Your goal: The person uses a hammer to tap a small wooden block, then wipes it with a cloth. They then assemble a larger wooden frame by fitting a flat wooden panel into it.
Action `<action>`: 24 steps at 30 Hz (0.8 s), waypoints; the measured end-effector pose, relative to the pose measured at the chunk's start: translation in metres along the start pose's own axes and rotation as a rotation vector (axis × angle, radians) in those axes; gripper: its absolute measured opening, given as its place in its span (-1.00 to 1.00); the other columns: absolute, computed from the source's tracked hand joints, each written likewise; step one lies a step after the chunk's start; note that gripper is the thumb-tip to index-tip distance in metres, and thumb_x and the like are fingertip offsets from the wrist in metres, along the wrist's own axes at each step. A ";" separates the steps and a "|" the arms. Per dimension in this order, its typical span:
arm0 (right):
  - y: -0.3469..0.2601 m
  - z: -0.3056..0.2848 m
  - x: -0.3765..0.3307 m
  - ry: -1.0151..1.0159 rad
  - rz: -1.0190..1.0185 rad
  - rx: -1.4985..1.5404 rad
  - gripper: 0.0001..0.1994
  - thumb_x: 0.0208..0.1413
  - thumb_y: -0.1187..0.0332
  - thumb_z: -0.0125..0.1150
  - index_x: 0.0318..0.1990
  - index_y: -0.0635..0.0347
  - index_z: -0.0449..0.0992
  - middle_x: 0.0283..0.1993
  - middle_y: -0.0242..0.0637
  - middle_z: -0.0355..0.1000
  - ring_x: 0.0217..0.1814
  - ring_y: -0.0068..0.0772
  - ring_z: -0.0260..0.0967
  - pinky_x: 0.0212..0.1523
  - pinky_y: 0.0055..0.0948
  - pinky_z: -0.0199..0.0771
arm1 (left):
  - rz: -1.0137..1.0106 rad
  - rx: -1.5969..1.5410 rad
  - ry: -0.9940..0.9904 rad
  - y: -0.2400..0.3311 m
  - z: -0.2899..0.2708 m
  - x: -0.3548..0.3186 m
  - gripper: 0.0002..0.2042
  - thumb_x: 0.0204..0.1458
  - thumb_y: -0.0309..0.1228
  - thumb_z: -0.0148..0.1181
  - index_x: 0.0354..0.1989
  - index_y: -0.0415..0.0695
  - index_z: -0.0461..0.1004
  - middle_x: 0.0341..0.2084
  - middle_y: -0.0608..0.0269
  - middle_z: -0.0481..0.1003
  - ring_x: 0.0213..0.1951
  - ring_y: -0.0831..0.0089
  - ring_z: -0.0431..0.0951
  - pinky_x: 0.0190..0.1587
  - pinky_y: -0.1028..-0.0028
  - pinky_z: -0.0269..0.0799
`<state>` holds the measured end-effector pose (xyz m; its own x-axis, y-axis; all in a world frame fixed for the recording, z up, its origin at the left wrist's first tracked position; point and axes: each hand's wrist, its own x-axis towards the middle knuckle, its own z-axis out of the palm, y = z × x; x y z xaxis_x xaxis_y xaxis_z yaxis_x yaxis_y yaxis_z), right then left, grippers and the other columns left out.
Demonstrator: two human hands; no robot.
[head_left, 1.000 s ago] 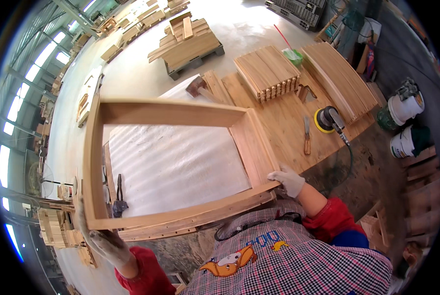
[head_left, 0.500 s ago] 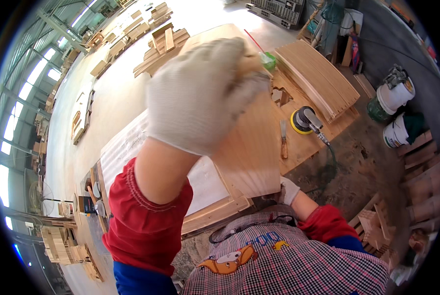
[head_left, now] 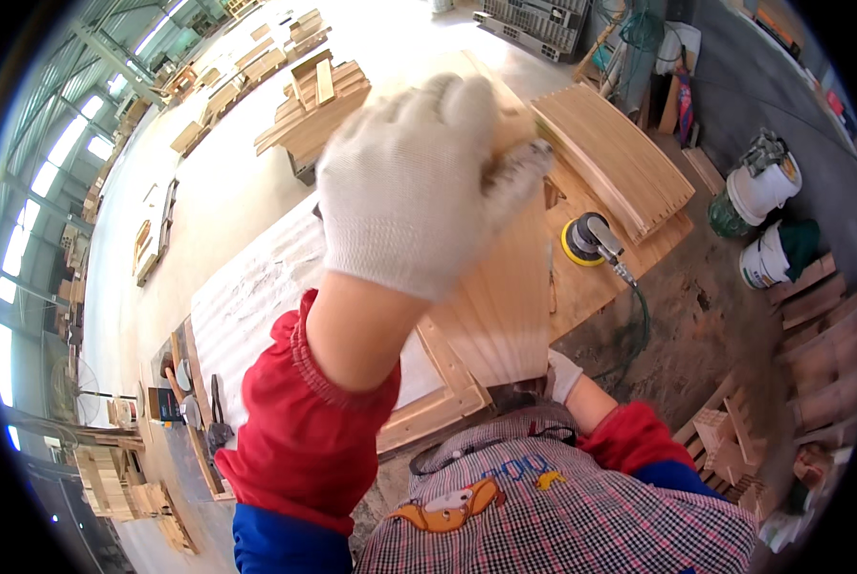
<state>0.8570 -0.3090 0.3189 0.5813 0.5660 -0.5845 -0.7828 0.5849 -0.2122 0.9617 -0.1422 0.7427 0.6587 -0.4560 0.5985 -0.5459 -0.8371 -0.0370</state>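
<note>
Left hand (head_left: 419, 182) in white knit glove, raised near camera, fingers curled over wooden frame (head_left: 490, 316) top edge, steadying it; right hand (head_left: 562, 373) clasps frame's lower edge, sander (head_left: 591, 239) beyond, untouched.

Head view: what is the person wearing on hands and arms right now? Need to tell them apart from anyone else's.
Both hands wear white knitted work gloves: the left hand fills the middle of the picture, the right hand shows only partly at the wooden frame. Each forearm has a loose red oversleeve with a gathered elastic cuff, over blue cloth further up. A checked apron covers the chest.
</note>
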 end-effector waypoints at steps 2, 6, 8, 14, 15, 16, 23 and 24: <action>0.001 0.011 -0.005 0.180 0.028 -0.198 -0.67 0.28 0.15 0.06 0.04 0.15 0.52 -0.11 -0.27 0.59 -0.16 -0.26 0.59 -0.26 -0.18 0.66 | 0.050 -0.013 0.038 -0.003 0.002 -0.010 -0.53 0.17 0.02 0.13 0.04 -0.11 0.53 -0.20 0.09 0.63 -0.22 0.23 0.66 -0.18 0.28 0.55; 0.017 0.000 -0.004 0.178 -0.115 -0.123 -0.69 0.24 0.17 0.09 -0.01 0.15 0.54 -0.17 -0.27 0.59 -0.20 -0.28 0.58 -0.26 -0.22 0.64 | 0.098 -0.088 0.122 -0.022 -0.001 -0.025 -0.54 0.18 -0.03 0.13 0.04 -0.16 0.52 -0.16 0.06 0.62 -0.18 0.23 0.66 -0.15 0.30 0.56; 0.016 -0.003 -0.003 0.228 -0.198 -0.136 -0.70 0.23 0.19 0.10 -0.01 0.16 0.54 -0.18 -0.26 0.59 -0.21 -0.29 0.58 -0.26 -0.22 0.63 | -0.022 -0.160 0.120 -0.045 -0.012 -0.040 -0.60 0.18 -0.07 0.11 -0.03 -0.15 0.54 -0.22 0.06 0.62 -0.22 0.24 0.66 -0.17 0.31 0.56; 0.005 0.084 -0.041 0.298 -0.478 -0.556 -0.79 0.14 0.37 0.26 -0.12 0.28 0.51 -0.31 -0.35 0.50 -0.33 -0.52 0.49 -0.37 -0.41 0.53 | -0.359 -0.517 0.351 -0.152 -0.057 -0.180 -0.42 0.33 -0.05 -0.16 0.19 -0.39 0.39 0.05 -0.05 0.52 0.07 0.24 0.52 0.14 0.30 0.39; 0.007 0.092 -0.039 0.277 -0.539 -0.672 -0.78 0.15 0.36 0.26 -0.12 0.29 0.51 -0.34 -0.36 0.50 -0.35 -0.53 0.49 -0.39 -0.42 0.51 | -0.383 -0.449 0.390 -0.173 -0.064 -0.213 -0.32 0.35 0.04 -0.31 0.17 -0.44 0.38 0.05 -0.10 0.50 0.08 0.21 0.51 0.19 0.30 0.35; 0.010 0.101 -0.037 0.255 -0.599 -0.783 -0.78 0.16 0.34 0.26 -0.13 0.30 0.52 -0.37 -0.37 0.49 -0.37 -0.54 0.48 -0.41 -0.42 0.49 | -0.508 -0.432 0.349 -0.189 -0.076 -0.248 -0.26 0.32 0.15 -0.36 0.20 -0.36 0.38 0.11 -0.11 0.46 0.18 0.18 0.44 0.25 0.24 0.30; 0.042 0.219 -0.027 0.469 -0.649 -1.814 -0.59 0.05 0.04 0.16 -0.13 0.21 0.53 -0.35 0.14 0.51 -0.25 0.24 0.48 -0.23 0.02 0.47 | -1.456 -0.780 0.699 -0.237 -0.087 -0.479 -0.41 0.33 0.07 -0.14 -0.13 -0.29 0.57 -0.27 0.15 0.61 -0.20 0.38 0.59 -0.03 0.39 0.48; 0.046 0.228 -0.019 0.476 -0.643 -1.866 -0.60 0.06 0.05 0.15 -0.13 0.21 0.53 -0.35 0.13 0.52 -0.25 0.23 0.49 -0.22 0.02 0.47 | -1.553 -0.770 0.667 -0.244 -0.080 -0.515 -0.52 0.27 0.05 0.04 -0.20 -0.19 0.59 -0.34 0.24 0.62 -0.26 0.40 0.61 -0.08 0.37 0.52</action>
<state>0.8602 -0.1604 0.4992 0.9633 0.2134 -0.1630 0.0627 -0.7691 -0.6360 0.7137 0.3211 0.5074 0.5533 0.8291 -0.0806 0.0610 0.0561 0.9966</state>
